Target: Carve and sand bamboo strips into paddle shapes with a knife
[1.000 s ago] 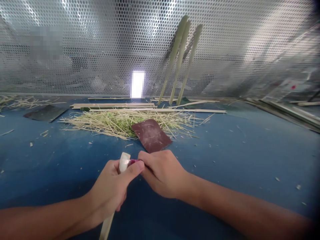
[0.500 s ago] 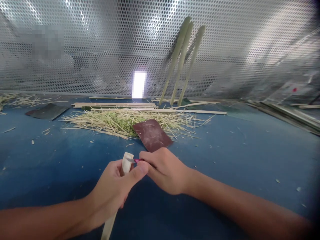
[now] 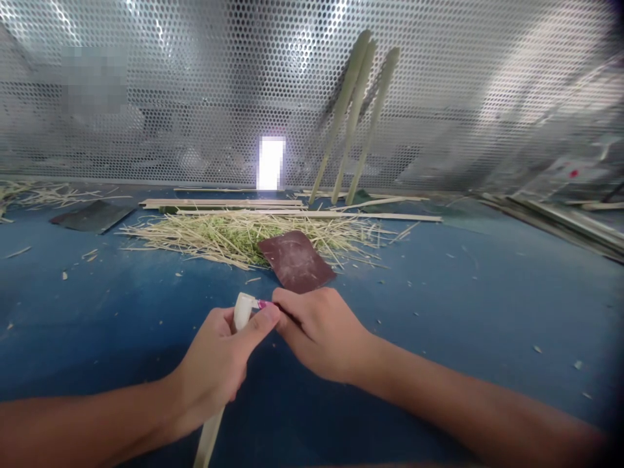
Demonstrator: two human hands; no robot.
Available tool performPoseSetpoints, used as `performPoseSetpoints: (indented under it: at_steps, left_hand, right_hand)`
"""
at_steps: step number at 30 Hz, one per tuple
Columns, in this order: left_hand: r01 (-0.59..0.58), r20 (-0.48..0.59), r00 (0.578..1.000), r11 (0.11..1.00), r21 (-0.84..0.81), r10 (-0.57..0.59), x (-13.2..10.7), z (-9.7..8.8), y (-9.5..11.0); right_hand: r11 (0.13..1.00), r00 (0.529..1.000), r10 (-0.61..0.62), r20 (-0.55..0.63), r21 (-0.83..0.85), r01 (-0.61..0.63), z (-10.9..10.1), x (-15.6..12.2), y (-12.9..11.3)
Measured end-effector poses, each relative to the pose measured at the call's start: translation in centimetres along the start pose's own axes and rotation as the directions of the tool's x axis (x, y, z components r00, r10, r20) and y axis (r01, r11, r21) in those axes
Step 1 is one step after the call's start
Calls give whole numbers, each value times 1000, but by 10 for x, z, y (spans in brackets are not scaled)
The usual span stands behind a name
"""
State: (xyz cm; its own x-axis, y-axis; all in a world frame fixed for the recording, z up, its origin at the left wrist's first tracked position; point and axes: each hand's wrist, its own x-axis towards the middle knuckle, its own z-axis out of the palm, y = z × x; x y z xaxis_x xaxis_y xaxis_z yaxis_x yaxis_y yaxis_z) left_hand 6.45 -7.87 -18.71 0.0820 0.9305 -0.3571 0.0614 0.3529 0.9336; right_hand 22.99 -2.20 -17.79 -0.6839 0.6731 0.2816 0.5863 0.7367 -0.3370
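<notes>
Since the earlier frame, both hands have risen slightly and the pink-handled knife (image 3: 266,304) has closed in on the pale bamboo strip (image 3: 240,317), its blade now right at the strip's top end. The left hand (image 3: 212,367) curls tightly round the strip, which pokes out above and below the fingers. The right hand (image 3: 322,335) pinches the knife, its fingertips just beside the left thumb (image 3: 263,320). Beyond the fingers lies a sheet of sandpaper (image 3: 296,261), overlapping a heap of shavings (image 3: 219,237).

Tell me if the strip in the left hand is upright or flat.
Upright, slightly tilted: the left hand grips the pale bamboo strip with one end above the fist and the other below it.
</notes>
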Motion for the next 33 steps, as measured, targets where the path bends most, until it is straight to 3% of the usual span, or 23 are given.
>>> performPoseSetpoints:
  at_steps: [8, 12, 15, 23, 33]
  left_hand:
    - [31, -52, 998, 997, 67, -27, 1, 0, 0]
    - [26, -26, 999, 998, 55, -24, 1, -1, -1]
    - [21, -10, 1000, 999, 34, -21, 1, -1, -2]
    - [-30, -6, 1000, 999, 28, 30, 0, -1, -2]
    - [15, 62, 998, 999, -48, -12, -2, -3, -2]
  right_hand:
    - [969, 978, 200, -63, 160, -187, -3, 10, 4]
    - [963, 999, 20, 35, 269, -28, -10, 12, 8]
    - [955, 987, -87, 137, 292, 44, -11, 10, 7]
    - [980, 987, -65, 144, 196, 36, -9, 8, 5]
    - [997, 998, -70, -5, -28, 70, -2, -1, 0]
